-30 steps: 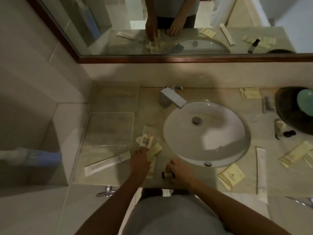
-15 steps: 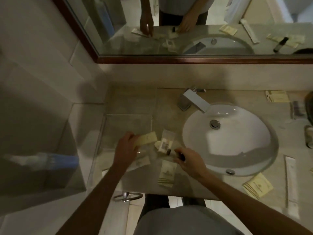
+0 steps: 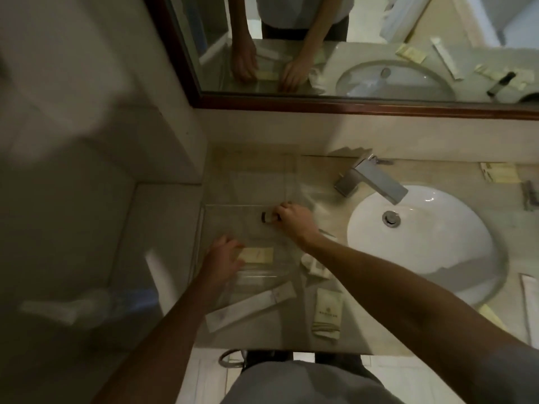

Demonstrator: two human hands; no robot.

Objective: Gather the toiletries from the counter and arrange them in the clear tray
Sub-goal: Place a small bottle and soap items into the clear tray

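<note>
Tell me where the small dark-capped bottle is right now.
The small bottle is inside the clear tray, held by the right hand, left of the sink.
</note>
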